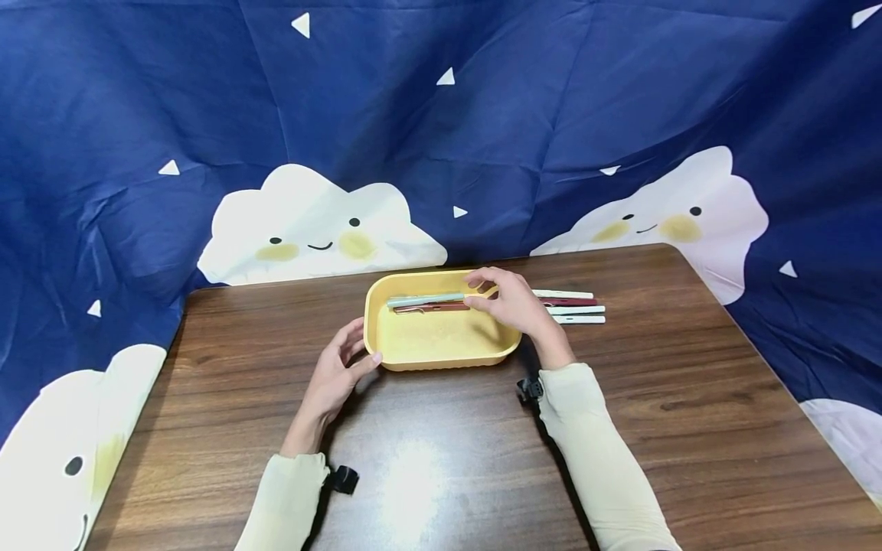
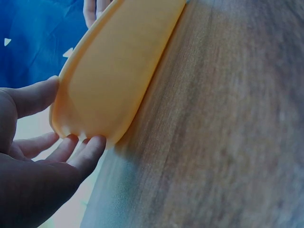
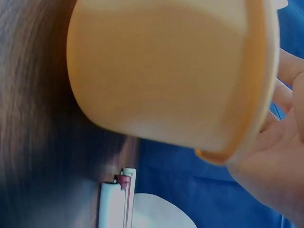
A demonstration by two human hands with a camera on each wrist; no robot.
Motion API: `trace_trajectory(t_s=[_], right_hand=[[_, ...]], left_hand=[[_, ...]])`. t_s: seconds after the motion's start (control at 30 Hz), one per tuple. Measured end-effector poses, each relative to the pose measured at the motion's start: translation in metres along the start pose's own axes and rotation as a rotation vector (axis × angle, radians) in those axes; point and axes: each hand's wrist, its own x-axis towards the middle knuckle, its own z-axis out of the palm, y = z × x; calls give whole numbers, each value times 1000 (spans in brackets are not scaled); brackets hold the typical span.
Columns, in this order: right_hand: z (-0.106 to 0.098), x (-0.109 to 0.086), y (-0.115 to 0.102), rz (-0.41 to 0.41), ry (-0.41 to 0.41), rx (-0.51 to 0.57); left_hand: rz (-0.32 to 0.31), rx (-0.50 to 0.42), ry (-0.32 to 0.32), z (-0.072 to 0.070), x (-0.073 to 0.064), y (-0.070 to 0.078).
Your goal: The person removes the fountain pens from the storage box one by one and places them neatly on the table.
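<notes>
A yellow plastic box (image 1: 437,337) stands open-topped near the back of the table. My left hand (image 1: 334,375) holds its left end, the thumb at the near rim and the other fingers against the end wall. Inside, along the far side, lie a light teal pen (image 1: 423,300) and a dark red pen (image 1: 430,308). Over the box's right end reaches my right hand (image 1: 515,304), thumb and fingertips apart near the pens' right ends. In the right wrist view the box wall (image 3: 166,71) hides those fingertips, so any contact with the pens cannot be seen.
Several pens (image 1: 579,310), pale and dark red, lie side by side on the table just right of the box, partly behind my right hand. The brown wooden table (image 1: 661,398) ends at a blue cloth (image 1: 496,115) with cloud prints behind it.
</notes>
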Motion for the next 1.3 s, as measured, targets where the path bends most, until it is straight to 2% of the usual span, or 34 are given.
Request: trace_trajectory(t_s=[0.37, 0.6, 1.03, 1.3], right_hand=[[17, 9, 2, 24, -33, -40], [25, 17, 1, 10, -61, -87], [36, 25, 1, 76, -133, -142], [46, 28, 10, 101, -181, -199]], left_hand=[[5, 2, 1, -1, 0, 0], [-2, 2, 5, -1, -2, 0], [-4, 4, -4, -1, -1, 0], [1, 2, -4, 0, 0, 0]])
